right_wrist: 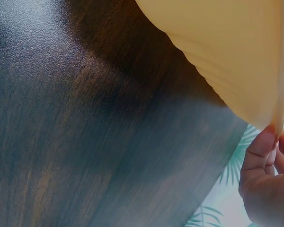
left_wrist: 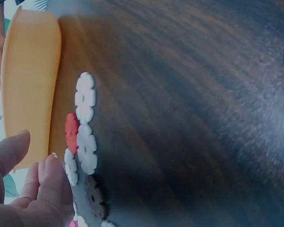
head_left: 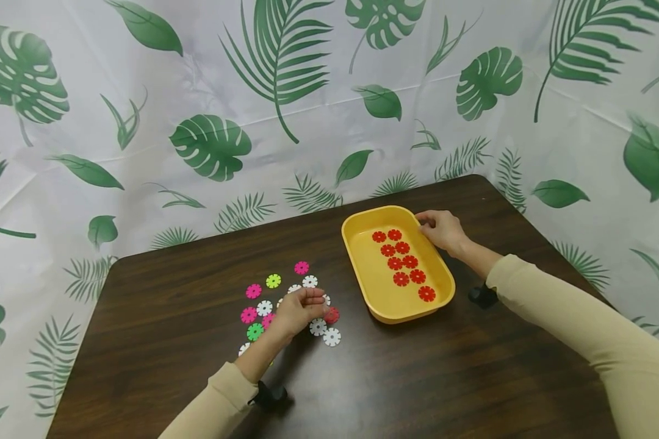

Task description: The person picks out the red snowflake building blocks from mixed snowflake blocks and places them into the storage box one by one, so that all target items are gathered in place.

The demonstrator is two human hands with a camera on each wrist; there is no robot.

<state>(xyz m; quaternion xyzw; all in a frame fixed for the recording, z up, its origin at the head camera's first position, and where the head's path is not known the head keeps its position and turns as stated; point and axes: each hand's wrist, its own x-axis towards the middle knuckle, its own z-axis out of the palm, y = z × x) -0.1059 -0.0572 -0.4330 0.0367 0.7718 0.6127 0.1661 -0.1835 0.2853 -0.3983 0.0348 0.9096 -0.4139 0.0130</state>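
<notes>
My left hand (head_left: 302, 310) hovers over a loose group of flower-shaped plastic discs. In the left wrist view its thumb (left_wrist: 12, 151) and fingers (left_wrist: 49, 184) are apart with nothing between them. Close to the fingertips lies a red disc (head_left: 332, 315), beside a white disc (head_left: 318, 327) and another white disc (head_left: 332, 337). At the tray's right side my right hand (head_left: 443, 231) pinches the rim between thumb and fingers; the right wrist view shows this grip on the yellow tray (right_wrist: 227, 56). Several red discs (head_left: 410, 261) lie inside the tray in rough rows.
Pink (head_left: 254, 291), yellow-green (head_left: 273, 281), green (head_left: 255, 331) and white discs are scattered left of the tray, some hidden under my left hand and forearm. The dark wooden table (head_left: 170, 305) ends at a leaf-print cloth (head_left: 318, 122) behind and to the right.
</notes>
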